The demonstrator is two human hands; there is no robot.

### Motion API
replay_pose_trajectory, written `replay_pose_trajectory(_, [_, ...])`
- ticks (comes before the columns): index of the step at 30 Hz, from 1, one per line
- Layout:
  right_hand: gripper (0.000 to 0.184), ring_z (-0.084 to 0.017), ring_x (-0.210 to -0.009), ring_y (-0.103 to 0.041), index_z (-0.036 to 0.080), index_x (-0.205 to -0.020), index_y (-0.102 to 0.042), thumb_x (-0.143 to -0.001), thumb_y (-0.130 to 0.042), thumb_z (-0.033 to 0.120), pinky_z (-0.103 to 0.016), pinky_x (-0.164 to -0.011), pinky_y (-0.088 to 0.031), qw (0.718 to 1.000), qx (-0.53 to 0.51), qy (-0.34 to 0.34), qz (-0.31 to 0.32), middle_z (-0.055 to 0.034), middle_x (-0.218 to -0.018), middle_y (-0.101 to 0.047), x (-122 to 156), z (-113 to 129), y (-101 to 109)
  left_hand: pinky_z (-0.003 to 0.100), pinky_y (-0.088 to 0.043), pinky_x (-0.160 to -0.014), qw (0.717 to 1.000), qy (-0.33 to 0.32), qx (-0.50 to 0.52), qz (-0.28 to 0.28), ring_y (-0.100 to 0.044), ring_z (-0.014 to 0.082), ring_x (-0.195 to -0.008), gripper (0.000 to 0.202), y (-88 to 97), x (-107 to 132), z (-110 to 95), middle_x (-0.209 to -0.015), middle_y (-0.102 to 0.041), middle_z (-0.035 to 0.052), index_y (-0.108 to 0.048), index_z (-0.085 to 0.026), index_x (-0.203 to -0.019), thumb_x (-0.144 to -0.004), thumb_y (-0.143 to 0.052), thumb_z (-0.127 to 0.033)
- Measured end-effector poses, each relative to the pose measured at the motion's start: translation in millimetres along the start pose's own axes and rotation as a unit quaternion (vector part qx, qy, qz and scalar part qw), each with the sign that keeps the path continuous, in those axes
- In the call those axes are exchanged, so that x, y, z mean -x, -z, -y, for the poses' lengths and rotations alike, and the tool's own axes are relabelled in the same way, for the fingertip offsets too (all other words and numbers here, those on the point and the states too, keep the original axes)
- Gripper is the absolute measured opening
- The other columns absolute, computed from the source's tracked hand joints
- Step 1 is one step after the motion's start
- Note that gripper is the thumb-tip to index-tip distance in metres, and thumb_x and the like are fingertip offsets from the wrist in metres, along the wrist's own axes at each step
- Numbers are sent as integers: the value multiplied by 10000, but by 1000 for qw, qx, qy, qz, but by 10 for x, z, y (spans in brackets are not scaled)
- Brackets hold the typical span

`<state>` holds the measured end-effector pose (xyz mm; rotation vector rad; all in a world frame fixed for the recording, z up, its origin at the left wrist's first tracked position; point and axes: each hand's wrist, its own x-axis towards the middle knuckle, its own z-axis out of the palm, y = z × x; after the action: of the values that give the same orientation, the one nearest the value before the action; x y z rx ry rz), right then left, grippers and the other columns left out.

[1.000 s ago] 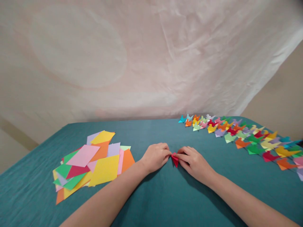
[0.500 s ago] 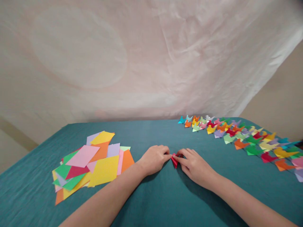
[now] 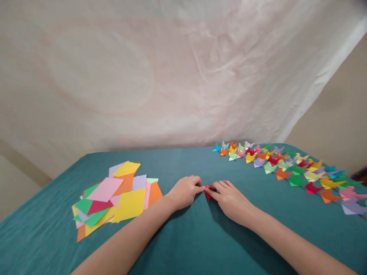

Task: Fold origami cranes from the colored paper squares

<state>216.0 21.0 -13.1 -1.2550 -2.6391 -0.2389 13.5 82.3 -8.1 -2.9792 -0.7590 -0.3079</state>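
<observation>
A small red folded paper [image 3: 207, 194] is between my two hands, just above or on the teal cloth. The fingertips of my left hand [image 3: 186, 193] pinch its left upper edge. From the other side, the thumb and fingers of my right hand [image 3: 229, 199] close on its upper right part. Its lower point sticks out below the fingers, while the top is partly covered by them. I cannot tell exactly how the folds lie under my fingertips.
Left of my arms lies a loose pile of coloured paper sheets [image 3: 130, 204]. Rows of small folded paper birds [image 3: 283, 174] in many colours stand along the right side. A teal cloth [image 3: 183, 248] covers the table, and a pale hanging sheet [image 3: 172, 76] rises behind it.
The view has shifted slightly, so the pile appears further right and the birds further left. Both hands keep hold of the red paper, with only slight finger movement.
</observation>
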Motion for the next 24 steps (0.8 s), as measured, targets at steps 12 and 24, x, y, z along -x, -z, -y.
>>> replay_pose_trajectory(12, [475,-220,-982,-463,206,-1268,-489,-832,-399,38,-354,-836,-366,997,-44,-3,59,-110,-1069,-548,95,18,141,278,-419,-822,998,51,42,8,-526,173,-934,327,41,59,-192,-1004,-576,44,-642,-236,-1033,-830,-446,-71])
replay_pose_trajectory(24, [493,-229,-1019,-438,211,-1284,-474,-826,-407,42,-362,-825,-379,996,-81,-27,31,-122,-1108,-524,146,16,-11,322,-407,-849,989,84,106,-55,-488,178,-956,396,-102,134,-227,-1032,-549,54,-599,-226,-1110,-813,-416,-40])
